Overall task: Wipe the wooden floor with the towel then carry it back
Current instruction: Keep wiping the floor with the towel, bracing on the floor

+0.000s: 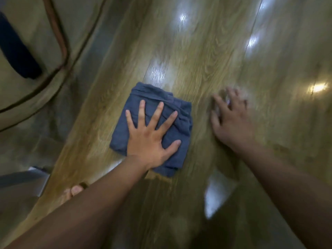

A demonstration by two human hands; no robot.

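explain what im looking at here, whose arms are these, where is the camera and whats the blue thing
There is no machine here: these are a person's two bare arms. The single picture comes from a wide-angle camera worn on the person's head, looking forward and down, which is why the arms reach in from the bottom edge and the lines bend.

The surface is a glossy wooden floor with lamp reflections on it. The blue thing is a folded towel lying flat on the floor. The left hand presses on it with straight, spread fingers; nothing is gripped. The right hand, blurred, rests flat on the bare floor beside the towel, apart from it. Toes of a bare foot show at lower left.
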